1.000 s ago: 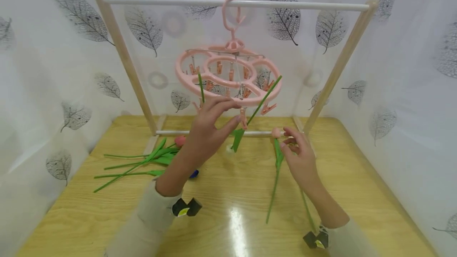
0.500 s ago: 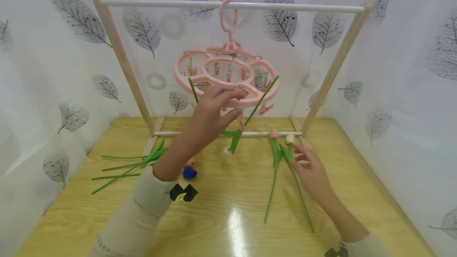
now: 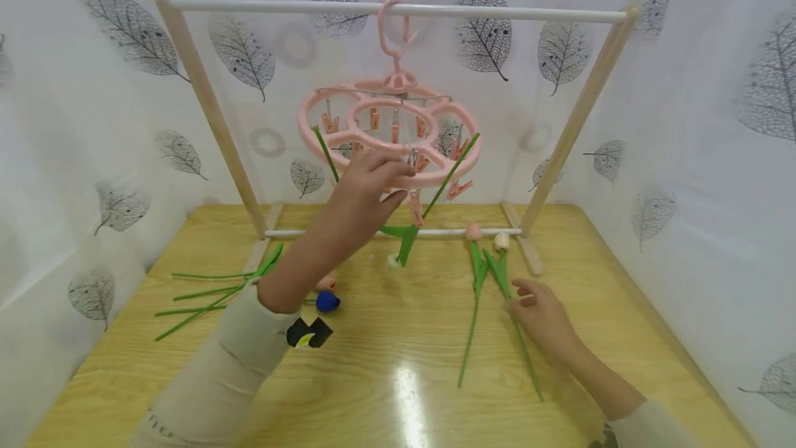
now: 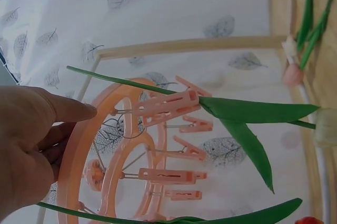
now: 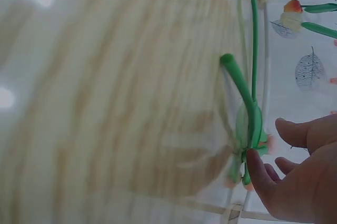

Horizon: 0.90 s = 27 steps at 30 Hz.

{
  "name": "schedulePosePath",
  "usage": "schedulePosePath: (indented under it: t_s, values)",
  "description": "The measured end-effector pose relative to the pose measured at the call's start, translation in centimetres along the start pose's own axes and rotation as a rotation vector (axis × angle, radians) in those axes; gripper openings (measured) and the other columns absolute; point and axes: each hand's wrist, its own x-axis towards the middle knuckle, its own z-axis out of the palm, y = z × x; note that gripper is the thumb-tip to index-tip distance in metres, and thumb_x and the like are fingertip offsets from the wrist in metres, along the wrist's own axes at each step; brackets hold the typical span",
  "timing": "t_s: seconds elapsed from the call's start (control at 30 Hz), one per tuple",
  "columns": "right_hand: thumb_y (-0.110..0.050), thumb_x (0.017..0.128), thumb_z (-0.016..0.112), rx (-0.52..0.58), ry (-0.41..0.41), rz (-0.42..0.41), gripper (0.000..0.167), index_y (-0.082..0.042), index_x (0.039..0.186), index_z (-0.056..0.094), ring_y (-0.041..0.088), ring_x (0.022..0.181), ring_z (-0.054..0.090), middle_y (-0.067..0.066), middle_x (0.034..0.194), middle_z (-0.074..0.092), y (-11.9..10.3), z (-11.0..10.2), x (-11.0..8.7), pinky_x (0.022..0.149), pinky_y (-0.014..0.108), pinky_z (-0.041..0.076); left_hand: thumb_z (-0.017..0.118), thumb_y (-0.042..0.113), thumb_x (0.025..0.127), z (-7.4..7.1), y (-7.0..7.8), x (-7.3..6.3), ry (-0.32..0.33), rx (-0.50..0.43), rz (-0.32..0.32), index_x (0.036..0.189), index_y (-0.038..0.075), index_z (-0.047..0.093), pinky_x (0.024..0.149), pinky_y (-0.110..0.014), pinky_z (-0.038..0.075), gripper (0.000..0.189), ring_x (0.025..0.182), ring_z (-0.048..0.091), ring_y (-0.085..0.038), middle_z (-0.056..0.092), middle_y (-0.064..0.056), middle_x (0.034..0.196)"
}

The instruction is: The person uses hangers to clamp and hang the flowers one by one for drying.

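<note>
A pink clip hanger (image 3: 400, 80) hangs from the white rod (image 3: 280, 6). My left hand (image 3: 370, 192) holds its rim (image 4: 73, 155), thumb in front and fingers behind. In the left wrist view, a pink clip (image 4: 167, 107) grips a pale tulip (image 4: 325, 128) by its stem, flower down. A second green stem (image 3: 325, 151) rises left of that hand; a red flower (image 4: 308, 220) shows below. My right hand (image 3: 547, 320) has its loosely bent fingertips by the stem of a white tulip (image 3: 501, 242) lying on the table; contact is unclear. Beside it lies a pink tulip (image 3: 474, 231).
At the left of the table (image 3: 385, 379) lie several tulips, with a blue tulip (image 3: 327, 301) and a pinkish tulip (image 3: 326, 283) among them. Wooden posts (image 3: 211, 109) hold up the rod. Leaf-patterned curtains (image 3: 485, 26) surround the table.
My right hand has moved down and right, from beside the tulip heads to the white tulip's stem, uncovering its flower. The left hand stays at the hanger; the second stem leans further left.
</note>
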Motion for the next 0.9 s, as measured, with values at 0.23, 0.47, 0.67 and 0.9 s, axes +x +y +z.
schedulePosePath:
  t_s: [0.23,0.47,0.67,0.9]
  values:
    - [-0.014,0.095,0.068,0.020,-0.044,0.080,0.057,0.007,0.143,0.045,0.039,0.112,0.060,0.028,0.129,0.056,0.2,0.5,-0.3,0.089,0.049,0.056,0.074,-0.003,0.089,0.2,-0.5,0.1,0.029,0.013,0.050,0.110,0.002,0.073,0.098,-0.040,0.049,0.022,0.112,0.061,-0.029,0.070,-0.012,0.115]
    - [-0.003,0.091,0.064,0.022,-0.047,0.082,0.057,0.006,0.143,0.045,0.036,0.107,0.063,0.027,0.124,0.060,0.1,0.8,-0.2,0.088,0.048,0.057,0.073,-0.003,0.090,0.0,-0.6,-0.2,0.018,0.019,0.035,0.109,0.003,0.073,0.095,-0.038,0.051,0.020,0.111,0.058,-0.030,0.070,-0.011,0.114]
    - [-0.001,0.092,0.058,0.074,-0.070,0.128,0.056,0.009,0.144,0.043,0.044,0.116,0.058,0.031,0.130,0.057,0.2,0.5,-0.1,0.095,0.054,0.054,0.071,-0.004,0.090,0.0,-0.6,-0.4,0.017,0.024,0.049,0.110,0.001,0.074,0.091,-0.036,0.052,0.020,0.107,0.058,-0.030,0.069,-0.012,0.113]
    - [-0.003,0.093,0.062,0.045,-0.081,0.132,0.050,0.014,0.139,0.048,0.050,0.120,0.057,0.033,0.128,0.059,0.2,-0.2,-0.2,0.099,0.057,0.051,0.072,-0.006,0.089,0.1,-1.1,-0.3,0.026,0.018,0.076,0.108,0.000,0.074,0.088,-0.035,0.052,0.020,0.104,0.059,-0.030,0.070,-0.013,0.110]
